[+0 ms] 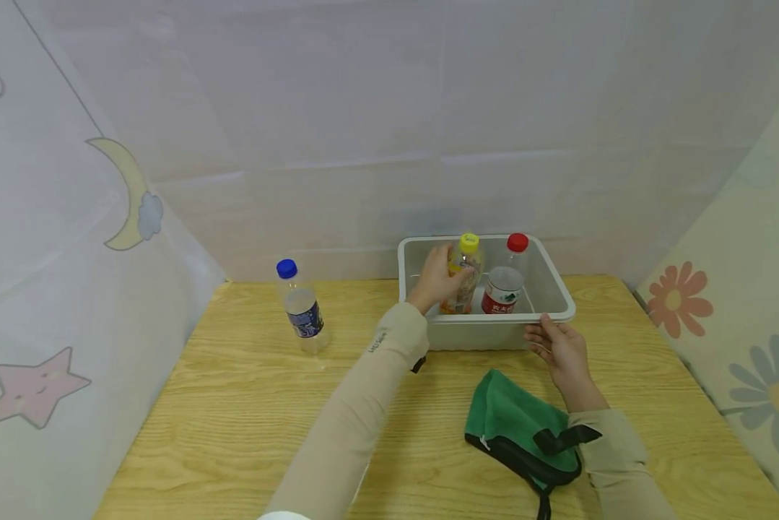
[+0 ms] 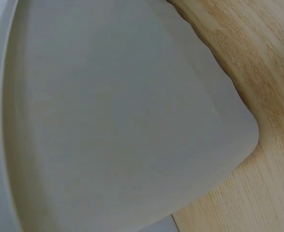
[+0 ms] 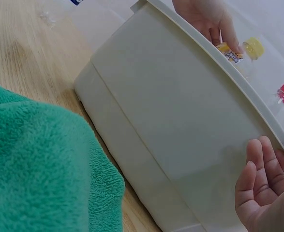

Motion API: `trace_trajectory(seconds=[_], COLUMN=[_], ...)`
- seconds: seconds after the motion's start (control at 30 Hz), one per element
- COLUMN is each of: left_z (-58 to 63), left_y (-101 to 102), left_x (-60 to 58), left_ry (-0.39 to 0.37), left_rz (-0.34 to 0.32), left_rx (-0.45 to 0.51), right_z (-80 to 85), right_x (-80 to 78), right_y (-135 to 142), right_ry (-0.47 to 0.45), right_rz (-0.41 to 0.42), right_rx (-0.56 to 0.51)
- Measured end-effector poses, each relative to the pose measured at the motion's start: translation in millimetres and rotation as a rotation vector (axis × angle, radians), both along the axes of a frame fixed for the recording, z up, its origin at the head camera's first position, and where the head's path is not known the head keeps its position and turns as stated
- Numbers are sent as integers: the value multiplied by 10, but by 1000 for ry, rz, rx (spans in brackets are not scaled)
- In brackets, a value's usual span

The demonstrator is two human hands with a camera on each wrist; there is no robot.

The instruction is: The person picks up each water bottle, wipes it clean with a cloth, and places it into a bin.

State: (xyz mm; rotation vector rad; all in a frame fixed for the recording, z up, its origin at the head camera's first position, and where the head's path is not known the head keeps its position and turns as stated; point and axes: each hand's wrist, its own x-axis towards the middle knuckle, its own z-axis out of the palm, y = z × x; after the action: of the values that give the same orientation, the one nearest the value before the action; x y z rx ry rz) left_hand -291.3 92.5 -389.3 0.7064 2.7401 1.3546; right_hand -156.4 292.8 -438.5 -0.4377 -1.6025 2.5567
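A clear bottle with a yellow cap and an orange-yellow label (image 1: 460,297) stands inside a white plastic tub (image 1: 480,337). My left hand (image 1: 436,278) reaches over the tub's rim and grips this bottle around its upper body. Beside it in the tub is a bottle with a red cap and red-white label (image 1: 502,290). My right hand (image 1: 563,355) holds the tub's front right rim, thumb on top and fingers (image 3: 270,169) curled beneath. In the left wrist view only the tub's outer wall (image 2: 127,121) and wood show; the left hand's grip is hidden there.
A blue-capped bottle with a dark blue label (image 1: 306,318) stands left on the wooden table (image 1: 246,419). A green cloth pouch with black trim (image 1: 519,422) lies in front of the tub, near the right forearm. A pale wall sheet (image 1: 337,209) hangs behind the tub.
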Motion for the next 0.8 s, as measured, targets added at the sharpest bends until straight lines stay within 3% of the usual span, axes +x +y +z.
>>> trace_trajectory(seconds=[0.3,0.8], left_z=[-98,-40], left_y=[8,-17], left_x=[7,31], left_ry=[-20,-29], left_rz=[7,1], left_rx=[-1,-6], right_z=[-11,-17], right_x=[-8,-30], right_y=[0,-8], right_ry=[-13,-18], right_rz=[-14,-24], right_rx=[-2,2])
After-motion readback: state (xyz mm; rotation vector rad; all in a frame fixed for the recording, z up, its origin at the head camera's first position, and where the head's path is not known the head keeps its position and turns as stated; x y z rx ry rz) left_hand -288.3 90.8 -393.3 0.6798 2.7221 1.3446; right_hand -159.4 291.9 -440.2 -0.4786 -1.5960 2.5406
